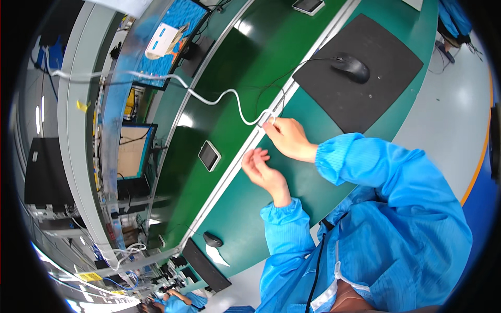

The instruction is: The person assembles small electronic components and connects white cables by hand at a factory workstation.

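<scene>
My right hand [290, 139] is closed, thumb and fingers pinching the end of a white cable [211, 102] over the pale rail [245, 148] at the bench's edge. What sits at the cable's tip is covered by the fingers. From there the cable runs in loose waves up and left to the grey overhead frame. Just below and left of it, my left hand [265, 175] hovers by the rail, its fingers loosely bent and apart, with nothing seen in it. On the dark green line surface beyond lies a small white-framed device with a dark screen [210, 155].
A black mouse [352, 68] rests on a black mat [360, 99] to the right. Another white-framed device [309, 5] lies farther up the line. At lower left are a second mouse [213, 239], a white paper scrap [216, 255] and a long black panel [206, 266]. Monitors line the far side.
</scene>
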A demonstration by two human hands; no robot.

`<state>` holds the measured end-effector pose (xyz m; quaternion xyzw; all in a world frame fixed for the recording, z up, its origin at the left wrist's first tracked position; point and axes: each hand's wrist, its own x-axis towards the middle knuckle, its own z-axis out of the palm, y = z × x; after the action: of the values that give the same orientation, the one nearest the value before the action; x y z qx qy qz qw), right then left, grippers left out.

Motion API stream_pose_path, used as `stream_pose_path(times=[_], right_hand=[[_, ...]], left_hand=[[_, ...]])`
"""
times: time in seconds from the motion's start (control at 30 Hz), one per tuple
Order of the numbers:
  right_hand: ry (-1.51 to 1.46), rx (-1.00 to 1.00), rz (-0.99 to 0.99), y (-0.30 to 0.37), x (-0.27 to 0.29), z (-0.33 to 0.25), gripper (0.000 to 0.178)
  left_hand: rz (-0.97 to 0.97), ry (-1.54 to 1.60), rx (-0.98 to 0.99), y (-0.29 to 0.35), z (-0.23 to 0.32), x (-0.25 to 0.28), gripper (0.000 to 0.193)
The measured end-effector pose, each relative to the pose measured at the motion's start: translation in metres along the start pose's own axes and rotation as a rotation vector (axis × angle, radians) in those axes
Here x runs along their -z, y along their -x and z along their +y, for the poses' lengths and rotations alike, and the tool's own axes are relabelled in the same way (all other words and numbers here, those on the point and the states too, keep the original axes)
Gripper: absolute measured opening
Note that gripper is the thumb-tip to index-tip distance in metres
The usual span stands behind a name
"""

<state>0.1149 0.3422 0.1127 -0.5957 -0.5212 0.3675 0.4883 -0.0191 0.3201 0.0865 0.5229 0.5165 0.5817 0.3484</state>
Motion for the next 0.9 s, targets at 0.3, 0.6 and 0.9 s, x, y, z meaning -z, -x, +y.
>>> stream_pose_path(times=[0.3,0.6,0.9], right_hand=[[-0.382,0.113,-0.033,0.007,-0.047,0.002,0.034],[-0.289,0.135,-0.092,0.003,-0.043,0.005,0.031],[-0.307,0.122,-0.107,0.002,-0.046,0.008,0.032]], left_hand=[[-0.061,0.069,0.039,-0.007,0.000,-0.002,0.019],[-0.140,-0.018,-0.003,-0.012,0.004,0.004,0.020],[-0.134,-0.022,0.010,-0.014,0.007,0.003,0.020]])
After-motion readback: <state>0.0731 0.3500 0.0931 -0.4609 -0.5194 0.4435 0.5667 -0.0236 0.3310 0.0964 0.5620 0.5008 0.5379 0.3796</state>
